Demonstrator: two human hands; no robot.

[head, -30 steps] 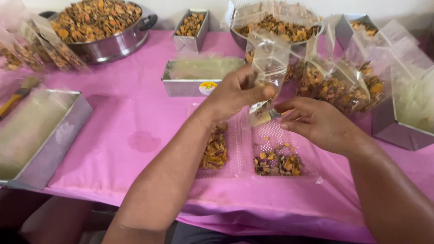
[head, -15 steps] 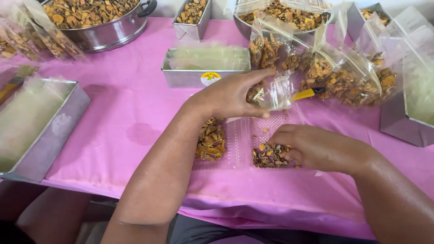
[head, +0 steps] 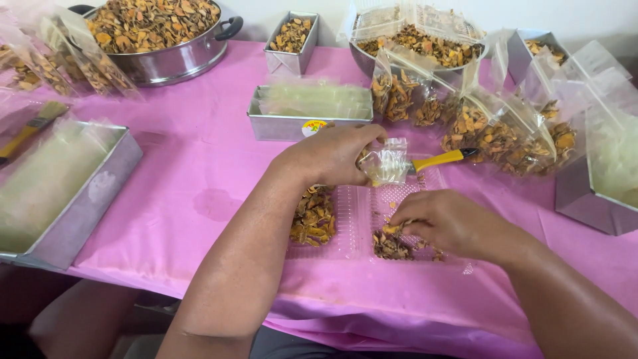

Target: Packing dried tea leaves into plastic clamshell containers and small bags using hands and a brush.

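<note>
At the far left of the pink-covered table (head: 186,173), a long metal tray (head: 63,193) lined with clear plastic sits at the edge, with a yellow-handled brush (head: 26,133) lying just beyond it. Behind it, filled clear bags (head: 73,60) of dried orange-brown pieces lean against a large steel pot (head: 166,60) heaped with the same pieces. Toward the middle, a small rectangular tin (head: 292,43) of pieces stands at the back, and nearer lies a flat metal box (head: 292,123) holding a stack of empty clear bags.

In front of that box the person's left hand (head: 332,156) is raised slightly above the table, its fingers curled and pinching the mouth of a small clear bag (head: 389,163), which hangs just over a clear plastic clamshell tray (head: 352,219). The tray's left half holds a pile of dried pieces (head: 314,219). Behind the bag a yellow-handled tool (head: 442,159) lies on the cloth.

The right hand (head: 452,223) rests palm down over the tray's right half, its fingertips pressed together on a few pieces of a smaller pile (head: 392,244).

Farther right, a steel bowl (head: 425,46) of pieces stands at the back, more filled bags (head: 505,129) lean in a row, and a metal container (head: 591,193) sits at the right edge.
</note>
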